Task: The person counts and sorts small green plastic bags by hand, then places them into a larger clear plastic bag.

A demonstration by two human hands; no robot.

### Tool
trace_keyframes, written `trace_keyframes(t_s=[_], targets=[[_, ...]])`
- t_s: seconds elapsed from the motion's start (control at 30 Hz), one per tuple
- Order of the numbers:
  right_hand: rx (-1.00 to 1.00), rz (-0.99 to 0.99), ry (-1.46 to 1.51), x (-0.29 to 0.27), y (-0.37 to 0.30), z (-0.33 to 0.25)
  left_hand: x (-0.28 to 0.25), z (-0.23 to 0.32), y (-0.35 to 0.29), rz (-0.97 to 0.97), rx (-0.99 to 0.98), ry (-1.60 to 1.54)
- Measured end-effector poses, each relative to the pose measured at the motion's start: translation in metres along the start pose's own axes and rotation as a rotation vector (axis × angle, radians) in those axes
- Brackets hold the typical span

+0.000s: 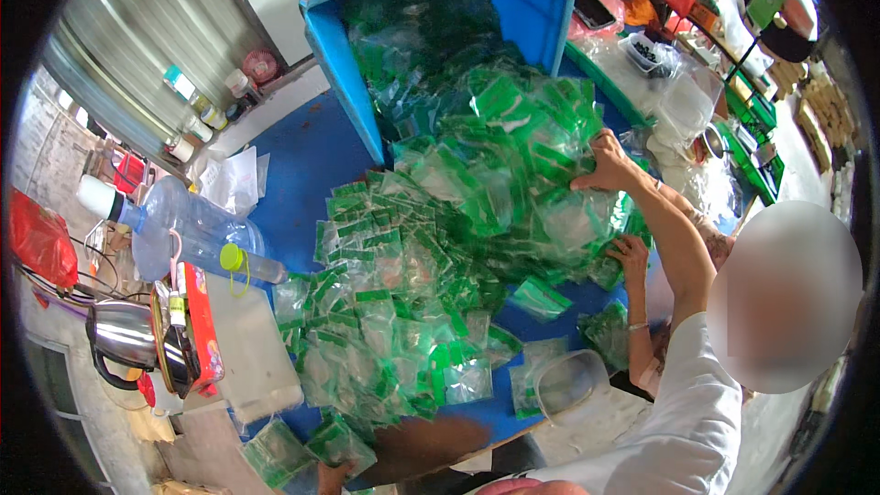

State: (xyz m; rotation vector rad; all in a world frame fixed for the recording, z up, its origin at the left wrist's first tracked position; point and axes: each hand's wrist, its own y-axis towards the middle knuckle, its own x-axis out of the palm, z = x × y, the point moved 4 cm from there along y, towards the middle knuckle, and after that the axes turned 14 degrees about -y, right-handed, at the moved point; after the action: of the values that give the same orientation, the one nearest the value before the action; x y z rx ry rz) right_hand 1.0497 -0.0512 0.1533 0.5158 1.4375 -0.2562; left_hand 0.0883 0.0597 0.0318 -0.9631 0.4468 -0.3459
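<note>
A large heap of clear plastic bags with green bands (394,247) spreads across a blue tabletop (293,174). It spills from a blue tub (339,82) tipped on its side. My right hand (608,165), reaching in from a white sleeve, grips bags at the heap's right side, thumb apart from bent fingers. Down at the lower edge, my left hand (335,477) is closed on a small bunch of the same bags (341,445); the frame edge cuts off most of it. Another person's hand (630,255), with a bracelet at the wrist, rests at the heap's right edge.
On the left stand a big clear water bottle (170,229), a steel kettle (133,335) and a pale box (243,348). A clear plastic tub (570,383) lies at the front edge. The other person, head blurred (788,298), is close on the right.
</note>
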Motion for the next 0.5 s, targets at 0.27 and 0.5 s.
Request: trace_keyframes(t_s=[0.27,0.5], targets=[[-0.114,-0.335,-0.168,-0.003,-0.042,0.048,-0.002,0.003,-0.025,0.047,0.038,-0.149],[0.285,-0.36,-0.627,0.04,0.004,0.055,0.007,0.035,-0.021,0.0,0.033,0.043]])
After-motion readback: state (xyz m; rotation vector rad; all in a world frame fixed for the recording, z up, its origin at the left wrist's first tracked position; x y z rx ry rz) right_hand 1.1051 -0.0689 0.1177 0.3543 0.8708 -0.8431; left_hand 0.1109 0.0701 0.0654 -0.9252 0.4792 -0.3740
